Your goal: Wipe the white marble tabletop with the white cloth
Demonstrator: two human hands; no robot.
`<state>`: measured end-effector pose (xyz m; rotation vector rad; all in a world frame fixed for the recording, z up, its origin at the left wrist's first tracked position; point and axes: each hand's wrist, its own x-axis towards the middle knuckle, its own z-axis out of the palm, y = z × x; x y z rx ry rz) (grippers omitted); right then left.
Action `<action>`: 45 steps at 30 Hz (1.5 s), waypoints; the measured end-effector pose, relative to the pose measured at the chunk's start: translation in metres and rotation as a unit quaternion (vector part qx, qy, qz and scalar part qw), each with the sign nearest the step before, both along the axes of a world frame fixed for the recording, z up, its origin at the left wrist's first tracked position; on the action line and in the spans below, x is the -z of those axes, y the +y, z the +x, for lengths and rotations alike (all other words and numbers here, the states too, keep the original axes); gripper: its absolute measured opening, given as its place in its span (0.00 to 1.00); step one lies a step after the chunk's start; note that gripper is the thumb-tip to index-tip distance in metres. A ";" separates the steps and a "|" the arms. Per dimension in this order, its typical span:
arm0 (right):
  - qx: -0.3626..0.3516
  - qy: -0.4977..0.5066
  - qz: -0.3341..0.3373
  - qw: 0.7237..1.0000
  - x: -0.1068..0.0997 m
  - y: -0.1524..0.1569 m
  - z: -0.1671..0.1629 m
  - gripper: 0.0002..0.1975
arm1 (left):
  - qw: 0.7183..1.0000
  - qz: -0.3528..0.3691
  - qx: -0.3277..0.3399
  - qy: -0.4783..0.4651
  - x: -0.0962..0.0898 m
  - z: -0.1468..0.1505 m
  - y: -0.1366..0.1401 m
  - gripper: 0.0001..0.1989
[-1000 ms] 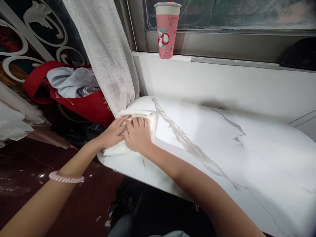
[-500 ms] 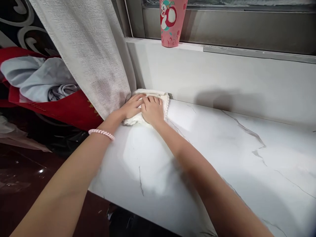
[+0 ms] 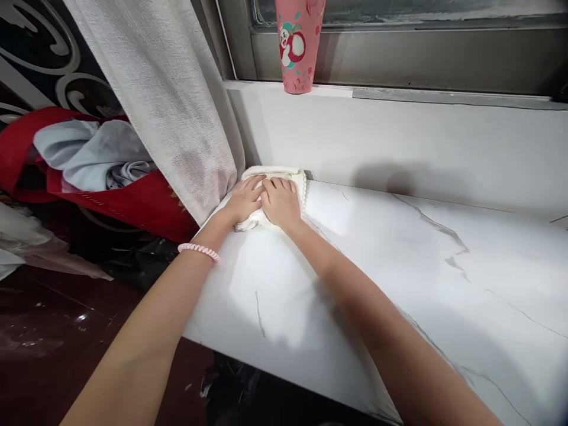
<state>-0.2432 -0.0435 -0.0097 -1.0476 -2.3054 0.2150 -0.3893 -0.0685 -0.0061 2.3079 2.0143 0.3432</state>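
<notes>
A folded white cloth [image 3: 284, 172] with a scalloped edge lies on the white marble-patterned countertop [image 3: 346, 284], in the corner by the back wall. My left hand [image 3: 244, 201] rests flat on its left part, fingers spread, with a pink coiled band [image 3: 198, 251] around that forearm. Pressed on the cloth's right part is my right hand [image 3: 281, 202], its fingers stretched forward and touching the left fingertips. Both palms hide the middle of the cloth.
A grey-white curtain [image 3: 173, 100] hangs right beside my left hand. On the ledge above stands a pink patterned cup [image 3: 299, 53], below a window frame [image 3: 399, 59]. At left, a red bag [image 3: 133, 204] holds grey fabric [image 3: 95, 145]. The counter's front edge drops to a dark floor [image 3: 39, 319].
The camera view has shifted, so the scene sits slightly lower and the left side shows more. Both hands stay on the cloth, with little change in their position on the counter.
</notes>
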 end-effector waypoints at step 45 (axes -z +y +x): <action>0.039 -0.006 -0.001 0.999 0.000 -0.006 0.149 0.19 | 0.990 0.022 0.139 0.013 0.001 0.135 0.019 0.26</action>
